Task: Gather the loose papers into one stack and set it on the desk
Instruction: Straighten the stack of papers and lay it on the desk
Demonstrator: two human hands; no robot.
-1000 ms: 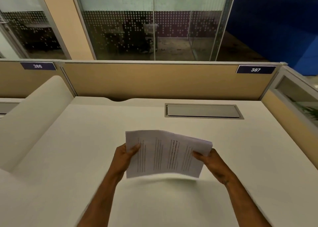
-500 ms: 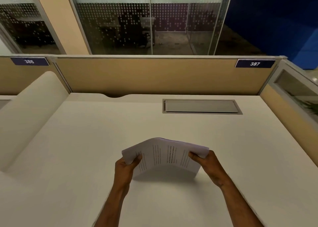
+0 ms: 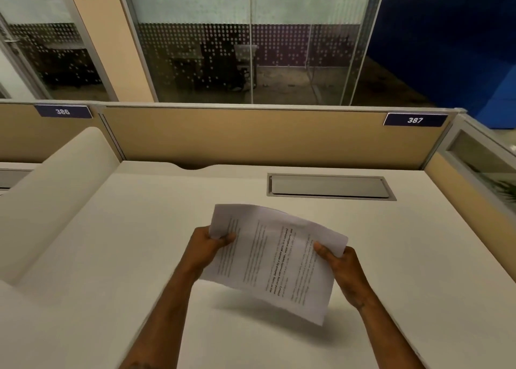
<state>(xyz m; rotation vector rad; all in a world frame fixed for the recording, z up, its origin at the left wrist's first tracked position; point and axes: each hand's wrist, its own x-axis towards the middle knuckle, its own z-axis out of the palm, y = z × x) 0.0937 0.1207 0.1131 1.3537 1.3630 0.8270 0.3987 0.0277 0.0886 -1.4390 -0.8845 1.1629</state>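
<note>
A stack of white printed papers [image 3: 275,259] hangs above the cream desk [image 3: 139,243], tilted with its printed face toward me and its shadow on the desktop below. My left hand [image 3: 208,248] grips its left edge, thumb on top. My right hand [image 3: 339,268] grips the right edge near the upper corner. The lower edge of the papers is off the desk surface.
A grey cable hatch [image 3: 329,187] is set in the desk at the back right. Tan partition panels [image 3: 251,136] with number plates 386 and 387 close the back and right. A cream curved divider [image 3: 53,195] rises at the left.
The papers were lowered toward the desk and bowed half a second ago. Now they are lifted and tilted up toward me, flatter, with both hands still on the edges.
</note>
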